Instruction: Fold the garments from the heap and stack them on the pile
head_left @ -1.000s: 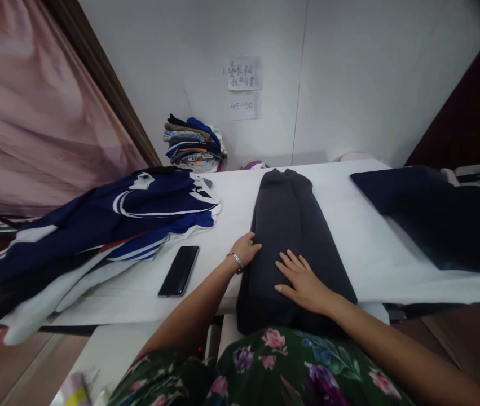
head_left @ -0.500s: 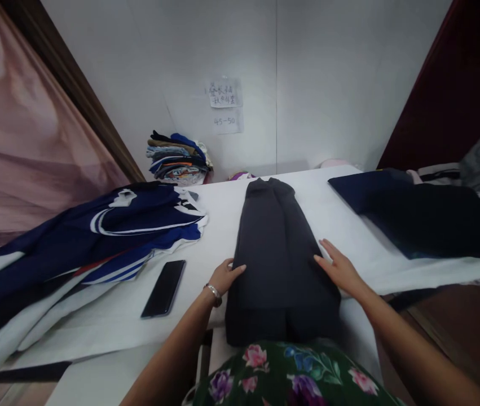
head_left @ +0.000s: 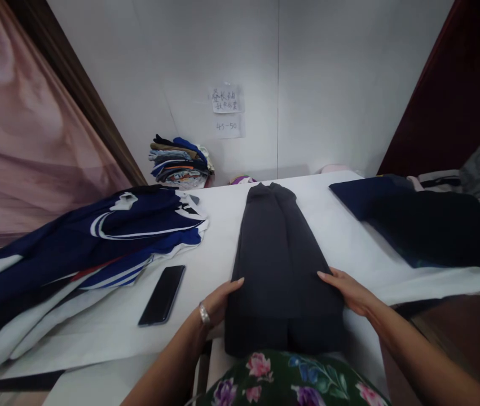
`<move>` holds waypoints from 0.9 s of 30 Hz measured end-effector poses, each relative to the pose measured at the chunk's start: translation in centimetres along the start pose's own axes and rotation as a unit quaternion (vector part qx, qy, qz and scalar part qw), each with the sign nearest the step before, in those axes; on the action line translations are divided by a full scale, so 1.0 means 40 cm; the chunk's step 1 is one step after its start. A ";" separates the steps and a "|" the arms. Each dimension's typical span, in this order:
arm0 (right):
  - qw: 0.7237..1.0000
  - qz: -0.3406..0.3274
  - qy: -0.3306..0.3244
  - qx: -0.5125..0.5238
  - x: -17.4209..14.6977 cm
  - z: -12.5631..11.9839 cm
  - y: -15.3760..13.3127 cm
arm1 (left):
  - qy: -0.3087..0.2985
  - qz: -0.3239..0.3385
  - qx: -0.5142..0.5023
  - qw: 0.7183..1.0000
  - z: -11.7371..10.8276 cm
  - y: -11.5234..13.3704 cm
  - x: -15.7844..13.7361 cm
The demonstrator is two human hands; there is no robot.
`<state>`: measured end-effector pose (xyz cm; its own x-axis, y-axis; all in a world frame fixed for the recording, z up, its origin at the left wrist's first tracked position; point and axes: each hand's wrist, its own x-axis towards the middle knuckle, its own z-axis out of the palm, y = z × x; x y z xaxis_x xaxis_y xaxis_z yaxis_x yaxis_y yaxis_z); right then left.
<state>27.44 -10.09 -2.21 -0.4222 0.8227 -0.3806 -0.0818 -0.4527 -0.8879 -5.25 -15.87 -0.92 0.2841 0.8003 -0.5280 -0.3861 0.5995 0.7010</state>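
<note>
A dark grey folded garment (head_left: 280,265) lies lengthwise in front of me, its lower end hanging at the table's near edge. My left hand (head_left: 221,296) grips its left side, thumb on top and the other fingers tucked out of sight beneath. On the opposite side, my right hand (head_left: 345,286) holds the edge the same way, thumb over the cloth and fingers mostly hidden under it. The fabric between both hands is flat, with a lengthwise crease down the middle.
Left of the garment are a black phone (head_left: 162,295) and a heap of navy and white clothes (head_left: 138,217). A stack of folded clothes (head_left: 179,162) stands by the wall. Dark clothing (head_left: 426,220) lies at the right on the white table (head_left: 223,211). Paper signs (head_left: 228,111) hang above.
My right hand has gone from resting with fingers spread at the edge to gripping it. My left fingers have slid under the left side. The view has tilted slightly.
</note>
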 end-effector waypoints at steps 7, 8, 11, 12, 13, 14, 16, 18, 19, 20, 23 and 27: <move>0.994 0.054 -0.033 0.094 -0.028 0.036 -0.023 | 0.002 -0.013 -0.148 0.989 -0.012 -0.025 -0.063; 0.991 0.066 -0.028 0.114 -0.028 0.044 -0.027 | 0.018 -0.012 -0.163 0.986 -0.007 -0.024 -0.068; 0.978 0.117 -0.004 0.170 -0.028 0.071 -0.032 | 0.059 0.009 -0.204 0.977 0.014 -0.032 -0.087; 0.975 0.129 0.003 0.183 -0.029 0.080 -0.031 | 0.065 0.023 -0.216 0.974 0.022 -0.039 -0.095; 0.972 0.135 0.006 0.190 -0.030 0.089 -0.029 | 0.066 0.037 -0.224 0.972 0.030 -0.048 -0.104; 0.972 0.135 0.009 0.191 -0.031 0.096 -0.026 | 0.066 0.049 -0.229 0.970 0.039 -0.059 -0.112; 0.977 0.117 0.013 0.178 -0.035 0.107 -0.020 | 0.072 0.073 -0.226 0.969 0.054 -0.083 -0.124; 0.983 0.087 0.015 0.159 -0.038 0.112 -0.017 | 0.083 0.074 -0.202 0.973 0.067 -0.104 -0.128; 0.986 0.072 0.015 0.152 -0.039 0.113 -0.017 | 0.090 0.062 -0.184 0.977 0.071 -0.111 -0.127; 0.987 0.060 0.014 0.147 -0.040 0.113 -0.019 | 0.098 0.045 -0.165 0.980 0.075 -0.115 -0.125; 0.990 0.042 0.013 0.132 -0.045 0.121 -0.026 | 0.134 -0.003 -0.122 0.983 0.075 -0.101 -0.119; 0.990 0.039 0.011 0.133 -0.056 0.185 -0.014 | 0.181 0.042 -0.077 0.980 0.035 -0.020 -0.146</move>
<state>21.77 -14.24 1.04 -0.4178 0.7870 -0.4539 -0.2857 -0.5881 -0.7567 -5.38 -21.03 2.26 -0.0733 0.7760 -0.6264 -0.5304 0.5015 0.6835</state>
